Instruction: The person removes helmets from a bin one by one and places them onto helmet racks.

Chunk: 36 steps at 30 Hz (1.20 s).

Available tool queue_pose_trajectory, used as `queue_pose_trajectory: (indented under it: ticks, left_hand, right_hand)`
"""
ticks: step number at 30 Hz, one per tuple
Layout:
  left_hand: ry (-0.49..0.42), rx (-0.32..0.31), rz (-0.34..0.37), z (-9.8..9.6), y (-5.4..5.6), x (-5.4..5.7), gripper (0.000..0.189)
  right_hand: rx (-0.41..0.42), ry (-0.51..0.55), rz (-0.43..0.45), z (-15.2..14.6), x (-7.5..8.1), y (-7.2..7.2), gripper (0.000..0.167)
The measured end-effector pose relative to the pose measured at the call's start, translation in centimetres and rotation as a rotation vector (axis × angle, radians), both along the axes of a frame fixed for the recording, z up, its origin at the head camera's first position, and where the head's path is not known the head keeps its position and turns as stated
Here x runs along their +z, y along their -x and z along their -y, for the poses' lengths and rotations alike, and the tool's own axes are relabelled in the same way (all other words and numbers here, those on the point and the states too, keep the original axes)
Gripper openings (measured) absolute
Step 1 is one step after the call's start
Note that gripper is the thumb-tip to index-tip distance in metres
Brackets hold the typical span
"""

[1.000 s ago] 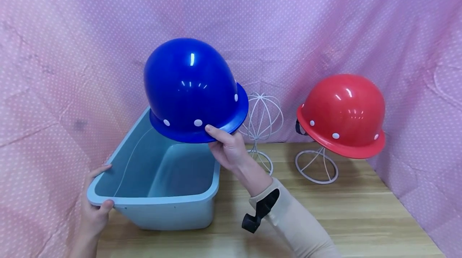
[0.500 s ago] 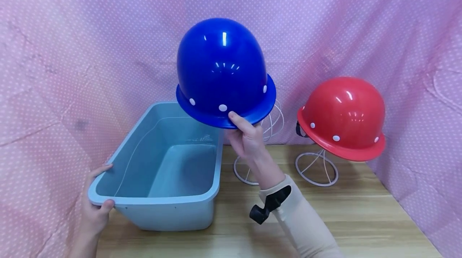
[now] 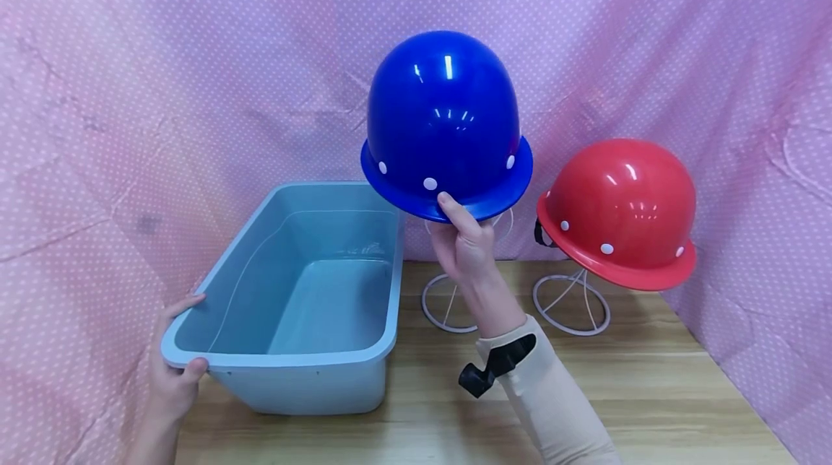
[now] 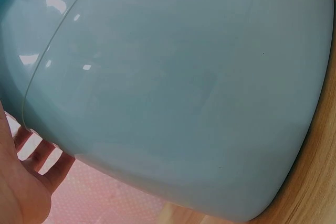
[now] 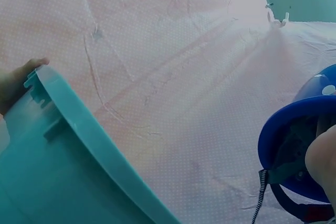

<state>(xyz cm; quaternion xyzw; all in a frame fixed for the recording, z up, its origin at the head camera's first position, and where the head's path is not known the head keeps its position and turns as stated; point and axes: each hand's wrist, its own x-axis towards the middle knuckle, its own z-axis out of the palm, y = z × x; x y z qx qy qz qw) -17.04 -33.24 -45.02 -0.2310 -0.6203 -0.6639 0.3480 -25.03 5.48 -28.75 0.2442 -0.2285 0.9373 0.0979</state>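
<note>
In the head view my right hand (image 3: 469,252) pinches the brim of a blue hard hat (image 3: 442,118), thumb on top and the other fingers underneath. The hat is upright in the air, overlapping a white wire stand (image 3: 448,329) behind it. The right wrist view shows the hat's dark inner harness and a strap (image 5: 261,198) hanging down. My left hand (image 3: 175,378) grips the near left corner of a light blue plastic tub (image 3: 279,361), thumb over the rim. In the left wrist view its fingers (image 4: 59,170) lie along the tub's outer wall.
A red hard hat (image 3: 620,212) sits tilted on a second wire stand (image 3: 572,333) at the right. The tub stands on the left of a wooden table (image 3: 650,393). Pink dotted cloth (image 3: 195,53) hangs behind and along both sides.
The blue hard hat has moved to the right and up in my right hand, from over the tub to in front of the wire stand. My left hand keeps its grip on the tub.
</note>
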Motion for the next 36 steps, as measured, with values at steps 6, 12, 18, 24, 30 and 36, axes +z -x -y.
queue_pose_trajectory:
  ticks: [6,12,18,24,30,36]
  left_hand:
    - [-0.003,-0.008,0.001,-0.1,0.1,-0.1,0.086]
    - [0.003,-0.009,-0.009,-0.2,0.4,-0.1,0.084]
    - [0.009,0.012,-0.006,-0.2,0.5,0.0,0.084]
    - [0.001,0.008,-0.015,-0.1,0.3,0.0,0.083]
    - [0.007,0.010,-0.009,-0.1,0.2,-0.1,0.083]
    - [0.012,0.008,-0.009,0.0,0.2,-0.1,0.083]
  right_hand:
    - [-0.063,0.029,0.030,-0.1,-0.1,0.0,0.039]
    - [-0.104,0.081,0.018,-0.5,-0.2,0.3,0.046]
    - [-0.136,0.115,0.060,-0.6,-0.4,0.5,0.047]
    - [-0.139,0.141,0.087,-0.5,-0.8,0.5,0.040]
    - [-0.128,0.177,0.101,-0.5,-1.1,0.6,0.039]
    - [-0.149,0.156,0.150,-0.9,-1.8,1.0,0.033]
